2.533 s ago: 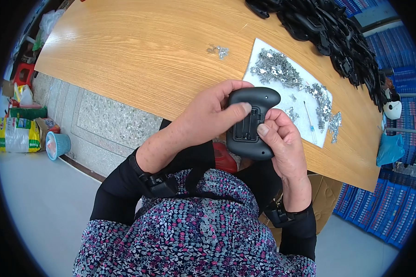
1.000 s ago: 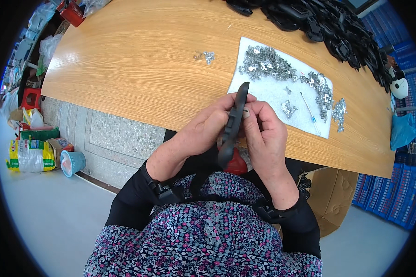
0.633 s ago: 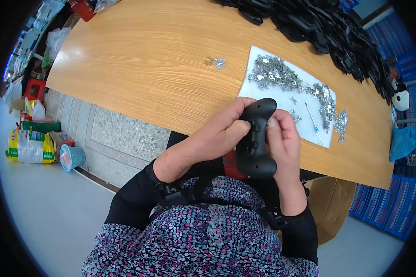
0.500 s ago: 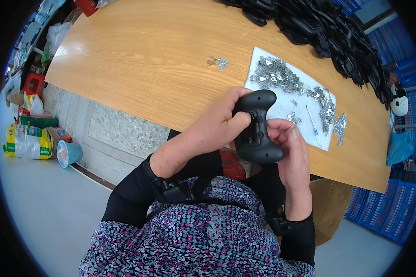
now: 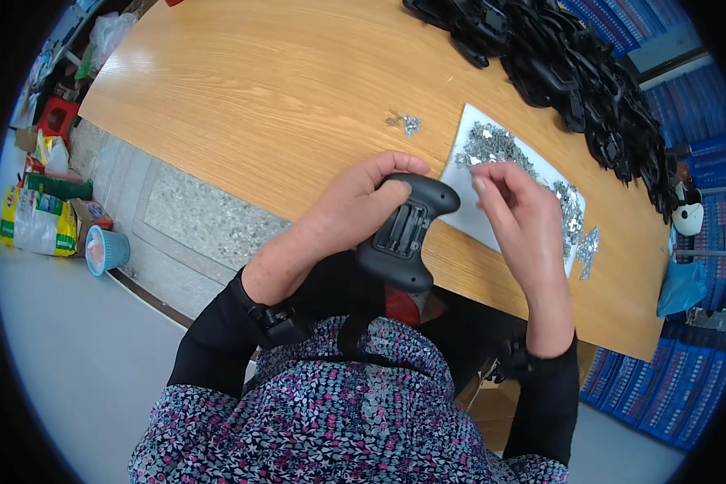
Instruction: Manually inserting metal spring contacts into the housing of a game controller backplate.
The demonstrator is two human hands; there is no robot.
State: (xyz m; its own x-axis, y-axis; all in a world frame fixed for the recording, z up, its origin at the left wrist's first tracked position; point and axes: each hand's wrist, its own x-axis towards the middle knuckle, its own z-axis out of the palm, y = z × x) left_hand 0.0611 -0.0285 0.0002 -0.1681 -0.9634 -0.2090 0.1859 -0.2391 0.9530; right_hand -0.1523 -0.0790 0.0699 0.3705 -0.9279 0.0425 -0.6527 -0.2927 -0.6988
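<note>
A black game controller (image 5: 411, 189) lies across my left hand (image 5: 355, 202), back side up with its battery compartment uncovered. My left thumb presses on it beside the compartment, while the fingers are hidden beneath. Over the white pad (image 5: 472, 214), my right hand (image 5: 528, 222) is raised with thumb and forefinger drawn together. Whatever may be between those fingertips is too small to make out. Heaped on the pad near that hand are small silvery metal pieces (image 5: 496, 147), with another heap (image 5: 571, 211) at its right edge.
A long pile of black plastic controller shells (image 5: 557, 77) covers the table's far right. Loose metal bits (image 5: 410, 124) lie left of the pad; more metal pieces (image 5: 590, 250) sit right of it. A blue basket (image 5: 107, 248) stands on the floor at left.
My right hand has left the controller and moved up and right over the pad. My left hand has drawn the controller left and slightly down, exposing its battery compartment more. The view has shifted somewhat.
</note>
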